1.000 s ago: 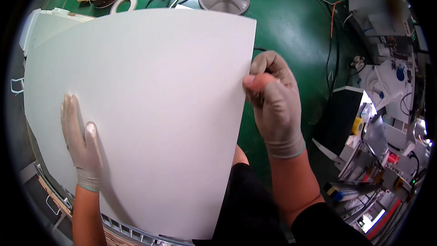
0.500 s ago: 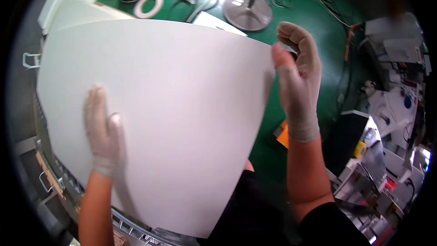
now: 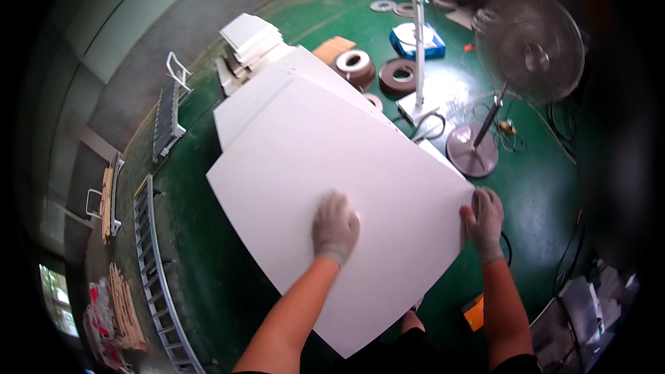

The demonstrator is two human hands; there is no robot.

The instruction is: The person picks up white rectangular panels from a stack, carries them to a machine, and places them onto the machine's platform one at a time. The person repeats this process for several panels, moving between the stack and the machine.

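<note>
The large white board (image 3: 377, 256) lay partly over another white board (image 3: 331, 82), above the green floor (image 3: 537, 183). The left hand (image 3: 335, 230), in a glove, rested on its upper face with fingers laid loosely, gripping nothing. The right hand (image 3: 488, 218), gloved also, was touching its right corner, the thumb at the edge; whether the fingers closed around it, I could not tell. Beyond the board, 2 brown rolls (image 3: 386, 83) and 1 fan (image 3: 537, 60) stood.
</note>
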